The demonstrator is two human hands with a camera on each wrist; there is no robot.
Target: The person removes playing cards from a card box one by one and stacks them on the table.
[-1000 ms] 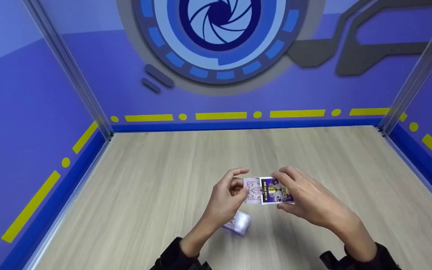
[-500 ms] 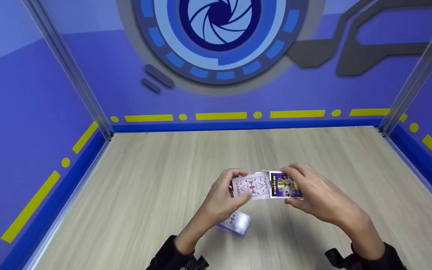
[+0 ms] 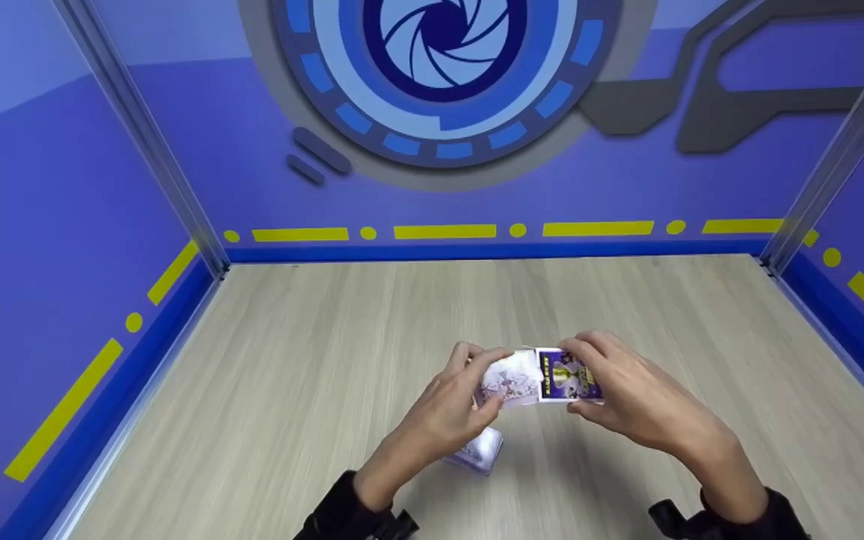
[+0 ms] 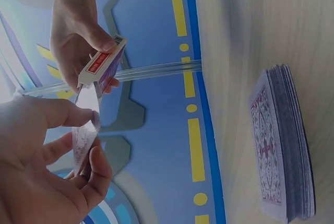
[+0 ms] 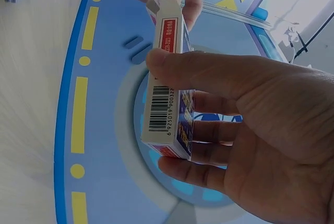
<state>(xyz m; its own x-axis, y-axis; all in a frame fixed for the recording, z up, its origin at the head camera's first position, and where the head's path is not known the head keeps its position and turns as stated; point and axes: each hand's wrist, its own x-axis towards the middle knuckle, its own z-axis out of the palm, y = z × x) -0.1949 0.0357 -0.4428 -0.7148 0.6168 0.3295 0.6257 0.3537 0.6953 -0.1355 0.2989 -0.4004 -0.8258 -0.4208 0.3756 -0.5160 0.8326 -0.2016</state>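
My right hand (image 3: 631,394) grips a small purple and white playing-card box (image 3: 567,379) by its long edges. In the right wrist view the thumb presses the narrow side of the box (image 5: 163,98), above a barcode. The left hand (image 3: 443,401) pinches a playing card (image 3: 513,375) with a floral back, its far end at the box's open left end. Whether it is one card or a few cannot be told. Below the left hand, a deck of cards (image 3: 481,451) lies on the table, partly hidden by the wrist; its thick stack (image 4: 269,151) shows in the left wrist view.
The wooden tabletop (image 3: 312,360) is bounded by blue printed panels, with a back wall (image 3: 447,202) and side walls (image 3: 64,300). Metal posts (image 3: 154,150) stand at the back corners.
The box and right hand have shifted slightly right. More of the card showed half a second ago than a second ago; now slightly less shows, and left fingers reach over its top edge.
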